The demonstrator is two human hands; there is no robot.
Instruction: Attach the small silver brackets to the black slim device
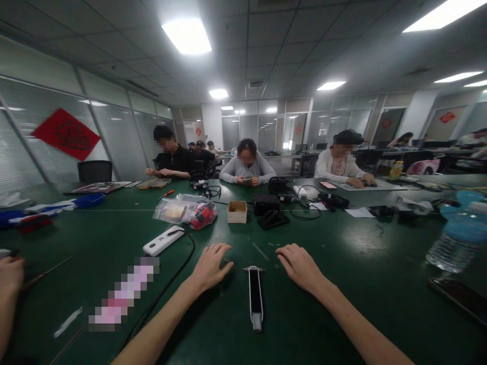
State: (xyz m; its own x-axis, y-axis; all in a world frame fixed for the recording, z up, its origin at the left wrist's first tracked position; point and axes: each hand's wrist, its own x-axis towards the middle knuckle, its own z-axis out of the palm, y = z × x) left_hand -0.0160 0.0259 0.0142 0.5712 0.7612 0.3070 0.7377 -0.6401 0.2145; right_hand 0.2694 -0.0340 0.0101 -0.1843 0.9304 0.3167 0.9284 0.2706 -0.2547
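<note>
On the dark green table lies a long, narrow black tool with a pale frame [256, 296], whose kind I cannot make out. Its far end carries a thin metal crosspiece, and its near end is a grey block. To its left my left hand [212, 264] rests on the table, thumb apart from the fingers, holding nothing. My right hand [300, 264] lies on the other side with its fingers stretched out and nothing in them. A tiny ring-like part [227, 260] sits by my left fingertips, and another small ring [276, 266] is near my right fingers.
Ahead stand a small open box [237, 212] and a plastic bag [171, 209] with red items. A white power strip [163, 241] with a black cable lies left. Right are a water bottle [454, 238] and a phone [458, 296]. Another person's hand [10, 276] is at far left; several people sit opposite.
</note>
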